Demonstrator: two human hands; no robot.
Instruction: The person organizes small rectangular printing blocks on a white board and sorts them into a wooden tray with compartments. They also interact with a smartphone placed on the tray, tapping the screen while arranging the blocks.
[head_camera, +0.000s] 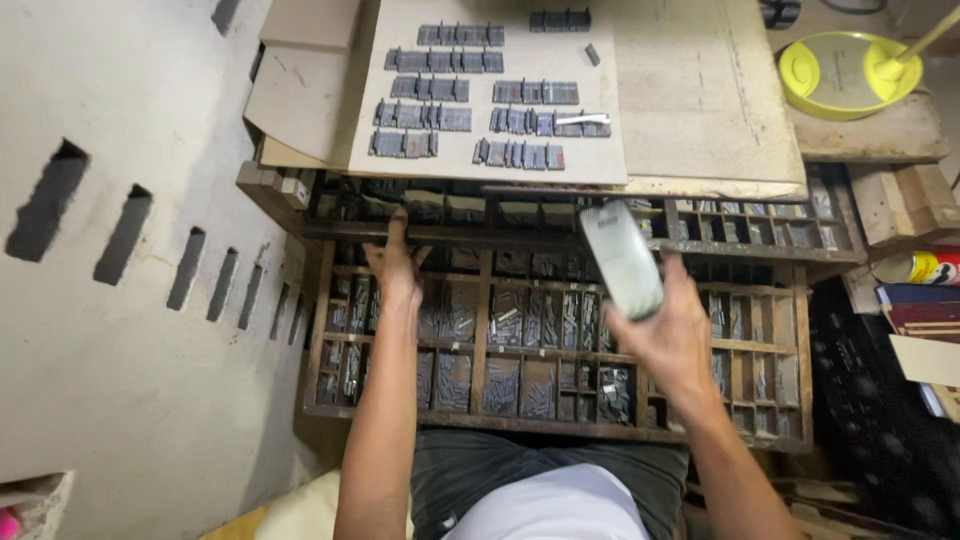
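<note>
Type case (480, 340) fills the middle of the frame — a shallow wooden tray split into many small compartments, most of them holding short grey metal sorts, so that each kind keeps its own box and can be found by place. It sits just in front of the person, whose lap shows at the bottom centre.

At centre-left, the left hand (395, 262) reaches to the far side of the case, fingers spread and resting on the dark wooden rail there, grasping nothing that I can see; it looks like a bracing hold on the rail. At centre-right, the right hand (672, 335) is raised above the compartments, closed around a slim pale phone-like device (622, 258) that tilts upward from the palm, its face turned toward the camera as if to be read.

Above the case, in the upper middle, a pale grey board (600, 110) lies flat and carries rows of dark metal type (440, 60) set side by side in short lines — laid out in order, apart from the loose stock below.

In the upper right stands a round yellow container (840, 72) with a stick leaning in it. At the right edge lie a yellow and red can (925, 266) on its side and dark red books (925, 312) stacked below it. A pale wall with slanted slots (125, 235) fills the left.
</note>
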